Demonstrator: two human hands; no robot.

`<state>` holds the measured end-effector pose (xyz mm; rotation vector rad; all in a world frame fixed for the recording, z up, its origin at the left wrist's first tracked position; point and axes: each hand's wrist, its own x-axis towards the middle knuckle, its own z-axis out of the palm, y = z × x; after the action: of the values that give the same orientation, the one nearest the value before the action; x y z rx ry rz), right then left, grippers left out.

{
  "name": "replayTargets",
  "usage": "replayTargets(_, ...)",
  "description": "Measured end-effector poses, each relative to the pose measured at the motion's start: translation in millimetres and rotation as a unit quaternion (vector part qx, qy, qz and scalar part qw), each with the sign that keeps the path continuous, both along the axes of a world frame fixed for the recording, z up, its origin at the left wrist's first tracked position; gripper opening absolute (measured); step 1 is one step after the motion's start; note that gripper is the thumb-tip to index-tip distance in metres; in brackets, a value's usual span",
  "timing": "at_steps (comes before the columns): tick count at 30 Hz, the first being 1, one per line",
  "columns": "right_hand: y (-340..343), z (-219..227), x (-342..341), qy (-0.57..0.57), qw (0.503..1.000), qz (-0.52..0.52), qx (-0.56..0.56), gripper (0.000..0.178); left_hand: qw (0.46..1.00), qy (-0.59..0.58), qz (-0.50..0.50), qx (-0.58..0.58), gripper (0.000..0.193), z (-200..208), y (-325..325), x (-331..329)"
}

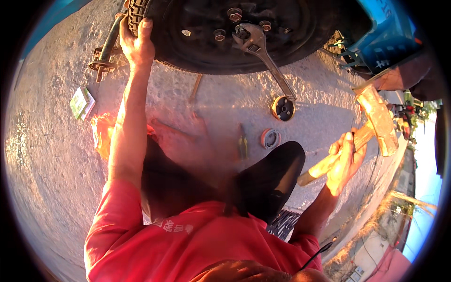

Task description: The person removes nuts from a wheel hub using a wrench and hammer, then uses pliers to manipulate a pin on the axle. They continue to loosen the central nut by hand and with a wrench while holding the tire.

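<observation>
Hammer (377, 121) sits in right grip (345, 162); left grip (138, 46) holds tyre (162, 33).

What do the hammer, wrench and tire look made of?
Hammer handle: probably worn wood, tan and patchy. Hammer head: likely scuffed metal, blocky, though sunlight masks colour. Wrench: apparently bare steel, from its grey sheen. Tire: seemingly matte dark rubber, from its chunky tread.

I'm outdoors, at what looks like an open-air vehicle repair spot. Rough grey concrete ground (56, 155) below me, warm sunlight across it. Bright sky (426, 176) and green leafy plants (424, 110) toward the right edge. Top of frame: black wheel with treaded tyre (206, 52), silver steel adjustable wrench (268, 60) at its hub. Upper right: blue painted vehicle bodywork (383, 37).
</observation>
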<state>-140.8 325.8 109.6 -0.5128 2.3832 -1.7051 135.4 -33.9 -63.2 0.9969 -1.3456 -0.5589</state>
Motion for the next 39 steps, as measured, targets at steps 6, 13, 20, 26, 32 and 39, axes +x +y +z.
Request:
replayTargets(6, -11, -133, -3, -0.102, 0.983, 0.128, 0.085, 0.024, 0.999, 0.032, -0.015, -0.022, 0.071, -11, -6, -3)
replayTargets(13, -20, -121, 10, -0.281, 0.958, 0.06, 0.024, 0.018, 0.996, 0.067, -0.051, 0.017, 0.075, -9, -2, -1)
replayTargets(20, -2, -41, -10, -0.192, 0.978, 0.077, -0.019, 0.021, 0.997, 0.057, -0.055, 0.017, 0.08, -1, 5, -2)
replayTargets(26, -9, -60, -20, -0.097, 0.991, 0.016, -0.085, 0.014, 0.996, 0.078, -0.045, 0.003, 0.074, -5, 4, -4)
replayTargets(32, -27, -139, -5, -0.183, 0.946, 0.182, 0.198, 0.038, 0.993, 0.083, -0.081, 0.007, 0.079, 14, -1, 4)
replayTargets(39, -15, -110, -6, -0.336, 0.924, 0.181, 0.006, 0.016, 0.998, 0.047, -0.033, 0.017, 0.082, -32, -5, 1)
